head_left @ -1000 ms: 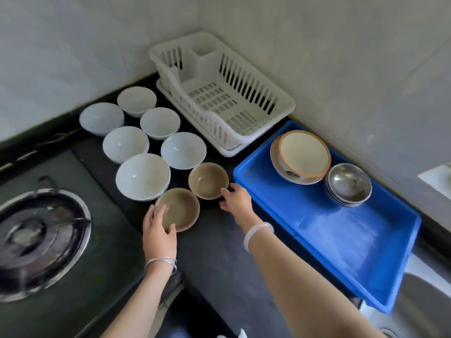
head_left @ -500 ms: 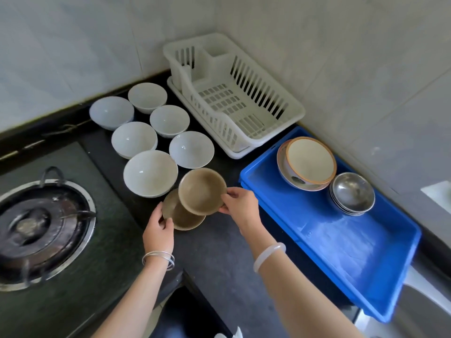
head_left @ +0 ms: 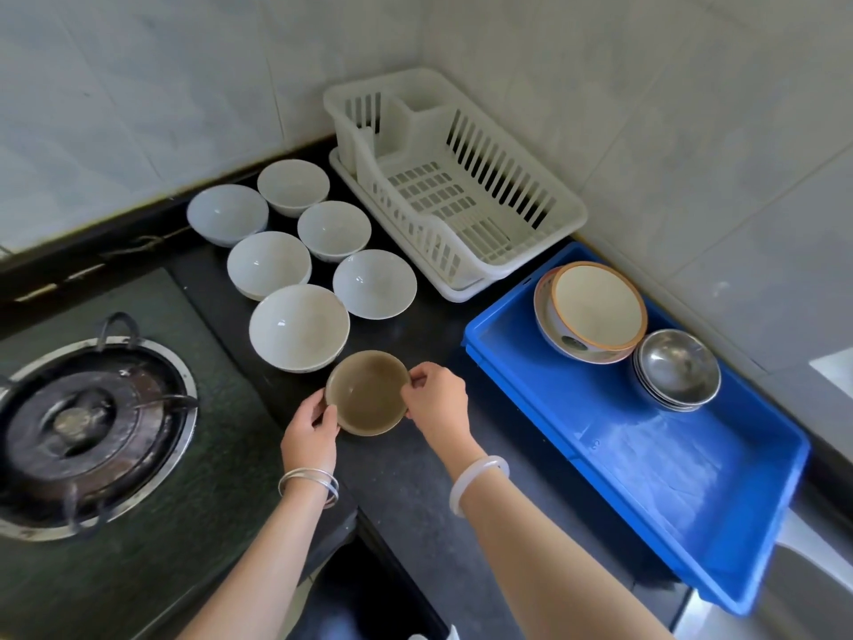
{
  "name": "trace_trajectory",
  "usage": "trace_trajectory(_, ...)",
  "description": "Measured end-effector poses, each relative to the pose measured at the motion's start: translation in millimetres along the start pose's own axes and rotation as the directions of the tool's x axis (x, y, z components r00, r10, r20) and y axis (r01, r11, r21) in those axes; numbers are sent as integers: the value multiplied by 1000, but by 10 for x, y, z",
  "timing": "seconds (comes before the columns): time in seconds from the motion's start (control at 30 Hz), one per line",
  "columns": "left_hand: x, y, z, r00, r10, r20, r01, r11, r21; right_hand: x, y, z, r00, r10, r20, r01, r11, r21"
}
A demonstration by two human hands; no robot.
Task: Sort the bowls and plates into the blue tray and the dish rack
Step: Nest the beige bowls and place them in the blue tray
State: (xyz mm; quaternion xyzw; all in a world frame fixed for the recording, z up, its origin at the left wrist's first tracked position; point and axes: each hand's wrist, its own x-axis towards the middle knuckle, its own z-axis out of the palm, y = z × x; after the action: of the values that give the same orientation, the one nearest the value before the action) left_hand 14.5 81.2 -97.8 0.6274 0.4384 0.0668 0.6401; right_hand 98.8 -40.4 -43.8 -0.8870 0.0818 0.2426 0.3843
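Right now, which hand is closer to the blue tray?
Right. The right hand pinches the brown bowl on the side facing the blue tray; the left hand holds its far side.

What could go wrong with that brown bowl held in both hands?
The left hand and right hand seem to pinch the brown bowl only at its rim; it might slip and chip on the hard counter. The big white bowl sits just behind it, so a careless lift could knock it. The raised edge of the tray could also catch it.
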Motion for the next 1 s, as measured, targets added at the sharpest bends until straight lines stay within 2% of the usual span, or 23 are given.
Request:
trace_trajectory(0.07,18,-8,-5,1000,-7,0,7,1000,14,9,22,28,1000,-16,-12,15,999,-39)
trace_trajectory(0.17,37,4,4,998,-54,-9,54,997,-51,44,62,49,1000,-11,9,12,999,-50)
trace_trajectory(0.3,4,69,31,996,-93,7,93,992,-89,77,113,57,976,84,200,-109,987,116)
trace_trajectory(0.37,-40,121,49,997,-74,19,75,995,-71,66,159,32,970,91,225,-134,974,183)
trace_trajectory(0.5,-165,330,162,994,11,107,-3,998,-70,4,285,-171,992,54,118,-86,952,293)
trace_trajectory(0.63,-331,625,467,963,100,249,-89,994,-56,-135,444,-602,995,94,-15,-74,866,494)
trace_trajectory(0.83,-730,871,1242,854,119,507,-127,992,-19,-339,907,-1383,947,221,-233,-3,732,681)
trace_trajectory(0.93,-999,875,1718,749,51,661,-75,997,8,-414,1226,-1704,891,326,-317,-14,716,698)
trace_trajectory(1.0,-1177,849,2037,666,-18,746,-43,997,63,-454,1464,-1881,847,411,-339,-19,659,752)
